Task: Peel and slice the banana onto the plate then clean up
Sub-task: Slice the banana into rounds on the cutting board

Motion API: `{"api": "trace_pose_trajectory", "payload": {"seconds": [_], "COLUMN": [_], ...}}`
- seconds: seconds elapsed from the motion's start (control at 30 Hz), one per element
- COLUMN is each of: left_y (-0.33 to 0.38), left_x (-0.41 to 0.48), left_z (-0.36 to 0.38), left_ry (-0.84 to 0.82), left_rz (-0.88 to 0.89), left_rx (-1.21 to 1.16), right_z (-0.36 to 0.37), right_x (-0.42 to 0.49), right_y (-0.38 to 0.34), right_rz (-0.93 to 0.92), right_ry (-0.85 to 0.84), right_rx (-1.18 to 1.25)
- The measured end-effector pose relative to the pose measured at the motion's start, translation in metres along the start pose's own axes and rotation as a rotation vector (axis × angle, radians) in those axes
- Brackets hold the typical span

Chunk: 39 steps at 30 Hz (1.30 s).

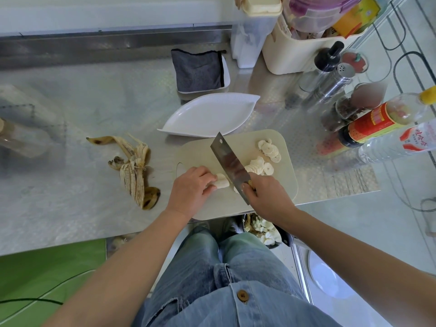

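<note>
A pale cutting board (280, 182) lies at the steel counter's front edge. On it my left hand (191, 190) holds down the short remaining piece of peeled banana (223, 182) with curled fingers. My right hand (266, 197) grips the handle of a cleaver (230, 161), whose blade stands on the board just right of the banana piece. Several cut banana slices (269, 149) lie on the board to the right of the blade. A white leaf-shaped plate (207, 115) sits behind the board with nothing on it. The banana peel (134, 168) lies spread on the counter to the left.
A grey cloth (197, 69) in a white tray sits behind the plate. Bottles, shakers and jars (368, 123) crowd the right side, with a cream storage bin (297, 50) at the back right. A bin with banana scraps (262, 228) stands below the counter edge.
</note>
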State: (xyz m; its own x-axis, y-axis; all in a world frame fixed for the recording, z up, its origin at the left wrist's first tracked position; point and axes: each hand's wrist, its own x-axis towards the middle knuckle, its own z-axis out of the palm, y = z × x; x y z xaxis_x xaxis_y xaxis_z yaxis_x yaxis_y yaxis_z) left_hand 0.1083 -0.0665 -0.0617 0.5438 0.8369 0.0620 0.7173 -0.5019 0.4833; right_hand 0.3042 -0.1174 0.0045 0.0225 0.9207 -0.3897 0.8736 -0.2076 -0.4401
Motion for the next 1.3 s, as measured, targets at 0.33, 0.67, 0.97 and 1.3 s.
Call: {"api": "trace_pose_trajectory", "payload": {"seconds": [0.33, 0.67, 0.97, 1.3], "left_y": [0.000, 0.000, 0.000, 0.001], "left_x": [0.000, 0.001, 0.000, 0.001], "left_z": [0.000, 0.001, 0.000, -0.001], "left_ry": [0.004, 0.014, 0.022, 0.017], "left_rz": [0.007, 0.021, 0.012, 0.001], "left_rx": [-0.003, -0.019, -0.013, -0.015], "right_z": [-0.006, 0.013, 0.020, 0.001], "right_x": [-0.004, -0.002, 0.005, -0.004], "right_y": [-0.003, 0.000, -0.002, -0.004], "right_rz": [-0.028, 0.008, 0.004, -0.025], "right_ry": [-0.089, -0.110, -0.031, -0.026], "right_rx": [-0.096, -0.067, -0.050, -0.052]}}
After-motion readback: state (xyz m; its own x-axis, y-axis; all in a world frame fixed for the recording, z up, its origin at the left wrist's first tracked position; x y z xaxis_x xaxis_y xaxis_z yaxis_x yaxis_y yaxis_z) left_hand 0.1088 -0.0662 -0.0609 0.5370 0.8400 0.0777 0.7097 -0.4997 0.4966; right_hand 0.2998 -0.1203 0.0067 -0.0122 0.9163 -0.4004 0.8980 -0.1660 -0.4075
